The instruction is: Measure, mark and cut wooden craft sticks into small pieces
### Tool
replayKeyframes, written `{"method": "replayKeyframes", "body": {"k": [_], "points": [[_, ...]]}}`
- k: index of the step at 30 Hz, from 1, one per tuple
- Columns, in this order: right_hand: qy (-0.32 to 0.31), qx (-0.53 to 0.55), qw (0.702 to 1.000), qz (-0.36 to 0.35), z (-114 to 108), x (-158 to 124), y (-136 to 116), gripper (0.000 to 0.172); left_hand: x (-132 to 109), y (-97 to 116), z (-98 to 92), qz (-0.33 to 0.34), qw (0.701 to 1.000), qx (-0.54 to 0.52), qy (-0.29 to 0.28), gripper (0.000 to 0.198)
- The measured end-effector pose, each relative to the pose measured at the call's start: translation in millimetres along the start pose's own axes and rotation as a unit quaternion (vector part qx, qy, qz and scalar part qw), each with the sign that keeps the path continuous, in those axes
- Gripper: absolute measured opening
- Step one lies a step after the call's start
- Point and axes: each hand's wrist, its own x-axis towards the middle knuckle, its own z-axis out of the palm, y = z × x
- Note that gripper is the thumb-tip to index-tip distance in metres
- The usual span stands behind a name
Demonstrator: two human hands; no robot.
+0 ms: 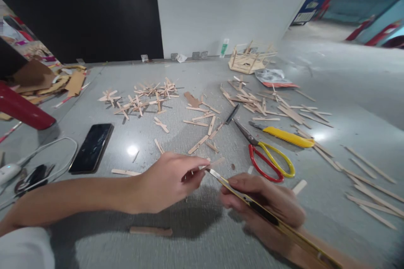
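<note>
With my left hand (176, 180) I'm pinching a thin stick (218, 162), thumb and forefinger gripping it near one end while its other end is poking out to the right above the table (205, 256). With my right hand (268, 197) I'm gripping a knife (246, 199), the fingers wrapping firmly around its long body. The knife is slanting up to the left, its tip reaching the left fingertips just below the stick; I cannot tell whether the blade is touching the wood. The right hand is showing some blur.

Just beyond the right hand, scissors (277, 167) with one red and one yellow handle are lying open, and a yellow cutter (288, 135) is resting behind them. Loose sticks (198, 145) are lying scattered ahead of my hands, and more are spreading along the right. Crossed pieces (135, 105) are sitting in a cluster farther back on the left. A phone (91, 148) is lying beyond my left forearm, near a white cable (75, 147). At the back, a wooden frame (248, 63) is standing beside a glue tube (224, 48).
</note>
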Motion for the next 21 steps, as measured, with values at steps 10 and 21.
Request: {"method": "replayKeyframes", "body": {"k": [10,21], "points": [[-0.027,-0.096,0.992,-0.071,-10.1,-6.5,-0.6,0.006,5.8,9.7,-9.2,-0.148,0.980,-0.114,-0.068,0.023],[-0.032,-0.130,0.989,-0.063,-7.4,-2.8,-4.3,0.010,2.1,7.2,-6.4,-0.079,0.995,-0.051,-0.043,0.023]]}}
